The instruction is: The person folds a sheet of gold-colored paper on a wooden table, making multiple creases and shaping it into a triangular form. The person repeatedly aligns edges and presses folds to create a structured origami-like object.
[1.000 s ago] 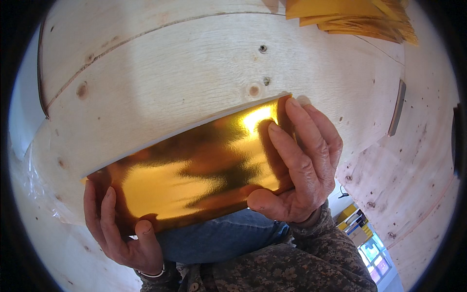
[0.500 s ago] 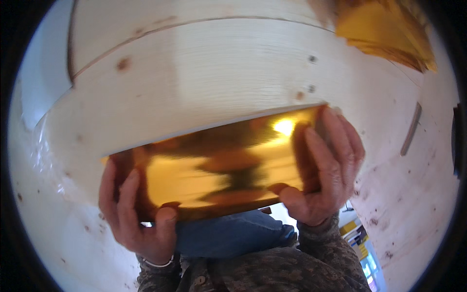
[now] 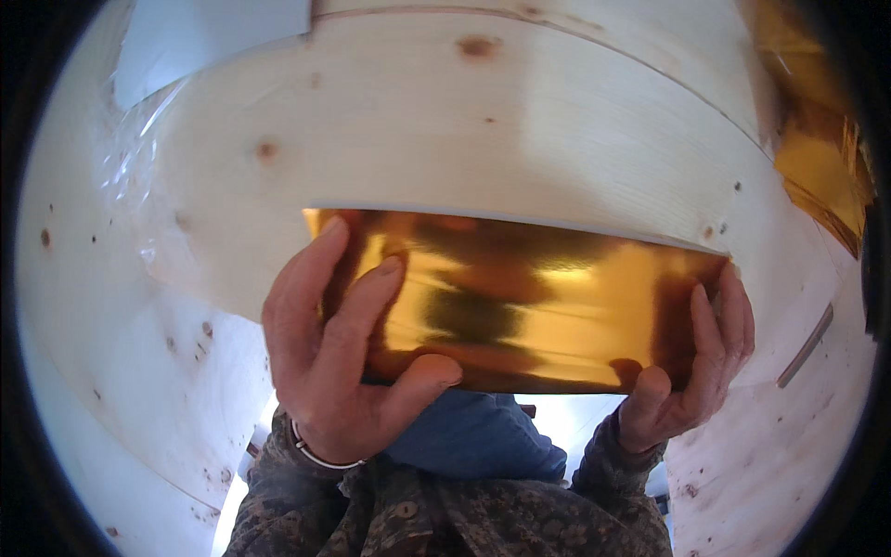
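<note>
One pale wooden table (image 3: 390,121) fills most of the view, marked by brown knots and crossed by a curved seam near the top. A bright, pale area shows beyond the near edge, on both sides of the person's body.

The gold foil piece (image 3: 548,311) is in front of the person, centred between the hands, long side running left to right. A pale edge runs along its far side. Whether it touches the table cannot be told.

The left hand (image 3: 325,381) grips the left end: fingers spread over the face, thumb at the near edge. The right hand (image 3: 691,390) grips the right end likewise.

Upper left: a white sheet (image 3: 213,42), with clear plastic (image 3: 139,167) just beside it. Far right: a gold pile (image 3: 821,162), partly cut off by the dark rim of the view. Below it lies a dark strip (image 3: 806,345).

The foil and left hand partly cover the blue jeans (image 3: 464,436). A camouflage jacket (image 3: 464,520) occupies the lower edge.
</note>
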`<state>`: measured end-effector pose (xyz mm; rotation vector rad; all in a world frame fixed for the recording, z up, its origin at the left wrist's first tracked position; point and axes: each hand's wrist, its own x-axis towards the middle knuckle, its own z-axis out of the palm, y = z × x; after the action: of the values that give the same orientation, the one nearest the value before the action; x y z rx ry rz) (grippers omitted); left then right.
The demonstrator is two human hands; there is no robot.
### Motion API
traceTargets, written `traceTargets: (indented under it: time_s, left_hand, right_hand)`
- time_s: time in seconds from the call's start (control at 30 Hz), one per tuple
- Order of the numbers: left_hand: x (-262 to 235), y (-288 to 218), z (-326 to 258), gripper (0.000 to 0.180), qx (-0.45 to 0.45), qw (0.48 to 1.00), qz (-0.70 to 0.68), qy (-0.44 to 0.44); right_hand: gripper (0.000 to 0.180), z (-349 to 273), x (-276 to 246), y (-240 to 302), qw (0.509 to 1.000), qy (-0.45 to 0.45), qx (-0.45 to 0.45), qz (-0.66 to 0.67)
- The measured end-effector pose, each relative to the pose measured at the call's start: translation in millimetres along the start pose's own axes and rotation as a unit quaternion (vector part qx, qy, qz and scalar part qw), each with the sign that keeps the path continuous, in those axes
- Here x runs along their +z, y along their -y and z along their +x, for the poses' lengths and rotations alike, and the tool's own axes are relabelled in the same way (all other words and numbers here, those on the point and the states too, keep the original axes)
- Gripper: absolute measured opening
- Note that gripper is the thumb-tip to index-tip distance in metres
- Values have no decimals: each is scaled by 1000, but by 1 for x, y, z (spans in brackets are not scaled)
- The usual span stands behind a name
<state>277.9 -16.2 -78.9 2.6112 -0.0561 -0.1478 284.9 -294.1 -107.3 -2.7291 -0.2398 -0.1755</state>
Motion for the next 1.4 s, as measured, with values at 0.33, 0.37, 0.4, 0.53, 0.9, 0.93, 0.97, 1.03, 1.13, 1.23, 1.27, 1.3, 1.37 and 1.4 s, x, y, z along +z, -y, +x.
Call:
traceTargets:
  time_s: [0.33, 0.37, 0.4, 0.53, 0.9, 0.93, 0.97, 1.03, 1.13, 1.23, 1.27, 1.3, 1.37, 1.4]
  left_hand:
    - [-2, 2, 4, 70, 35, 999, 8, -1]
    - [-1, 3, 4, 70, 34, 999, 2, -1]
    - [-1, 2, 4, 70, 35, 999, 2, -5]
    - [0, 1, 4, 68, 26, 1000, -12, -13]
    - [3, 2, 4, 67, 34, 998, -24, -38]
    - [4, 2, 4, 67, 36, 998, -25, -40]
    - [4, 2, 4, 68, 36, 998, -23, -41]
    - [4, 2, 4, 68, 36, 998, -25, -40]
    - [4, 2, 5, 68, 35, 998, -25, -37]
    - [3, 2, 4, 68, 33, 999, -19, -32]
    - [3, 2, 5, 68, 34, 999, -18, -36]
    - [4, 2, 5, 68, 34, 999, -20, -37]
    - [4, 2, 5, 68, 34, 998, -22, -38]
    - [4, 2, 6, 68, 35, 998, -23, -38]
  right_hand:
    - [73, -4, -4, -5, 997, 27, -19, -68]
    - [73, -4, -4, -6, 997, 28, -17, -66]
    - [73, -5, -4, -7, 998, 28, -14, -63]
    - [70, -7, -6, -8, 998, 34, -6, -50]
    - [62, -3, -3, -9, 997, 6, -39, -73]
    - [62, -2, -3, -10, 997, 6, -41, -72]
    - [62, -2, -3, -11, 997, 6, -43, -71]
    - [62, -3, -3, -10, 997, 8, -40, -69]
    - [63, -2, -3, -10, 997, 8, -36, -66]
    - [63, -2, -3, -10, 997, 10, -36, -70]
    - [63, -2, -3, -10, 997, 11, -36, -72]
    - [64, -3, -3, -11, 997, 11, -36, -74]
    - [64, -3, -4, -12, 996, 14, -30, -77]
    - [66, -4, -4, -12, 997, 16, -26, -64]
